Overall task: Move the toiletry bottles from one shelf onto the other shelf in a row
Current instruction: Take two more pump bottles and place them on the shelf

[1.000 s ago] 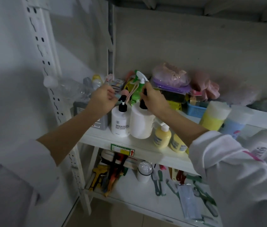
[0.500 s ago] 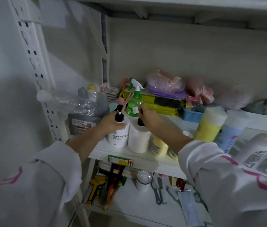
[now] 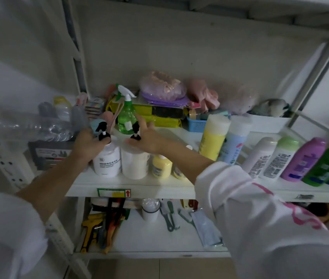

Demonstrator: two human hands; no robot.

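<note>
My hands have dropped from the pump heads to the bottle shoulders. My left hand (image 3: 88, 142) now wraps its grip round the neck of the labelled lotion pump bottle (image 3: 107, 161); my right hand (image 3: 146, 139) lies spread on the plain white pump bottle (image 3: 135, 163), not closed. Both stand touching at the left end of the shelf (image 3: 159, 186), so I judge the lift comes next.

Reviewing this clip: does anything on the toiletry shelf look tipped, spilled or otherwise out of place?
No spill or damage shows. The one oddity: a clear plastic bottle lies on its side atop the dark box at the shelf's left end, while the pump bottles under both hands and the row to the right stand upright.
</note>
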